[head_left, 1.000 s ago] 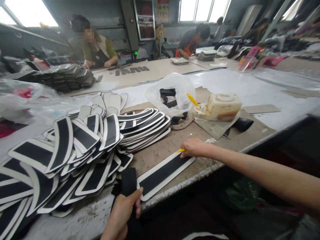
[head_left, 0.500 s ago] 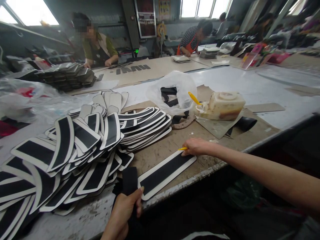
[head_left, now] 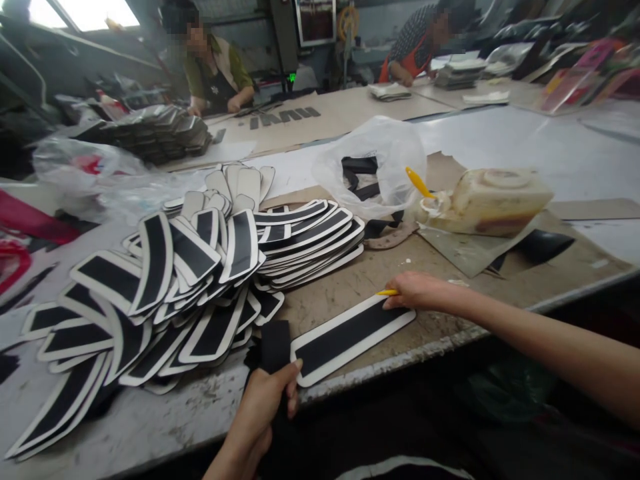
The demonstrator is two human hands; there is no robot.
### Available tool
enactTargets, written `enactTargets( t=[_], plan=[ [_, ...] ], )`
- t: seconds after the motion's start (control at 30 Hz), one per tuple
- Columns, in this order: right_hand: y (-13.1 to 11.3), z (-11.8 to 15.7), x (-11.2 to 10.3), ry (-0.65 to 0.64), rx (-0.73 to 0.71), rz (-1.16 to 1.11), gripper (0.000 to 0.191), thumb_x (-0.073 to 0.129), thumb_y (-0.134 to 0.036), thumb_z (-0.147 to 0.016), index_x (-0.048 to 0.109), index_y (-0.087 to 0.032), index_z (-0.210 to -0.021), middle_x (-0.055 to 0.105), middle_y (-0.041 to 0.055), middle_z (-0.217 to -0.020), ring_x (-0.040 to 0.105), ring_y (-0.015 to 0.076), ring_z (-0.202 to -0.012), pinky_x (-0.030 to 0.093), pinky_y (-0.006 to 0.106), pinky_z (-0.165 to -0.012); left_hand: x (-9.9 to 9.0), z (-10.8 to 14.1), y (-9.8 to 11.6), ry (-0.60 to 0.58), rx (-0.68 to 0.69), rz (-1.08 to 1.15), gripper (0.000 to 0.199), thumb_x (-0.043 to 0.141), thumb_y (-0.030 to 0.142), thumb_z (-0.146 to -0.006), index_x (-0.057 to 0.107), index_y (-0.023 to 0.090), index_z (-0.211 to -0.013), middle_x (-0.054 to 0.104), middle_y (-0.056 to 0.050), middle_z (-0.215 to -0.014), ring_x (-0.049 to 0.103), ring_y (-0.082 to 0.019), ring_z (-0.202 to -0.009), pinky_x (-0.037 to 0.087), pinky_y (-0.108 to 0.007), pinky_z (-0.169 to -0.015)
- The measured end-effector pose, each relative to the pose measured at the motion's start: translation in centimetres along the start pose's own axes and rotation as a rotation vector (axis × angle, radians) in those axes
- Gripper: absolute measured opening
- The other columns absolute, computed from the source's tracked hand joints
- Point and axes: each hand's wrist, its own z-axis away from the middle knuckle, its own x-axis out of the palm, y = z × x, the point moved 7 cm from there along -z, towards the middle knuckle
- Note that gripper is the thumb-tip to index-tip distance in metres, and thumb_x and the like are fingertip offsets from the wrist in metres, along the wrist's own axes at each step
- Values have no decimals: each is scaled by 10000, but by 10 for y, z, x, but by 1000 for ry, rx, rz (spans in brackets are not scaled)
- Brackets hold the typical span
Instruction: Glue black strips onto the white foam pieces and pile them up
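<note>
A long white panel with a black strip down its middle (head_left: 350, 339) lies on the brown board near the table edge. My right hand (head_left: 417, 291) is closed on a slim yellow tool (head_left: 387, 292) and rests at the panel's right end; the tool's working part is hidden. At the left end, my left hand (head_left: 263, 403) touches the corner with its thumb. Its fingers are wrapped round black fabric strips (head_left: 276, 347), which stick up above the hand. A large pile of similar black-and-white panels (head_left: 195, 293) spreads to the left, fanned and overlapping.
Behind the panel stand a stained plastic jug (head_left: 500, 200) with a yellow handle (head_left: 417, 181) in its opening, and a clear plastic bag (head_left: 395, 143) with black pieces. Stacked grey parts (head_left: 155, 137) lie at the back left. Two people work across the table.
My view has turned left and down, so the scene sits further right and higher. Both hands keep nearly the same places on the panel.
</note>
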Motion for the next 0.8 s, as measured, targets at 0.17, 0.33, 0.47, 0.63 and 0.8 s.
enactTargets(
  t=[0.17,0.33,0.47,0.63,0.8],
  plan=[
    [2,-3,-1,19,42,42,408,548,-539,-764,692,-183,-903,680,137,-858,628,297,-840,425,313,-627,-2,-1,2,31,15,-2,448,630,461,-636,407,185,-364,375,4,-288,365,-107,-292,258,-234,-379],
    [16,3,-10,88,103,31,415,612,-565,-698,687,-162,-768,671,149,-796,623,329,-834,431,357,-655,-3,-2,-2,29,20,-2,467,619,472,-668,413,181,-365,388,-4,-286,357,-102,-289,247,-229,-381],
    [43,17,-18,172,170,-70,355,636,-514,-689,656,-163,-729,650,127,-755,613,316,-793,410,339,-622,-2,-3,-2,-6,31,31,472,629,472,-672,409,182,-372,390,-2,-289,363,-106,-293,243,-230,-384],
    [56,38,-11,228,144,-385,465,380,-567,-834,573,-178,-670,582,44,-629,520,169,-579,345,261,-512,-3,-4,-2,-28,44,23,468,614,458,-687,412,179,-371,397,-5,-301,362,-102,-304,235,-229,-381],
    [39,48,20,131,107,-715,521,326,-656,-818,474,-186,-647,460,-21,-522,356,88,-421,280,223,-400,-2,0,-2,-80,42,95,471,657,453,-668,400,175,-386,366,18,-311,324,-79,-308,212,-216,-385]
  ],
)
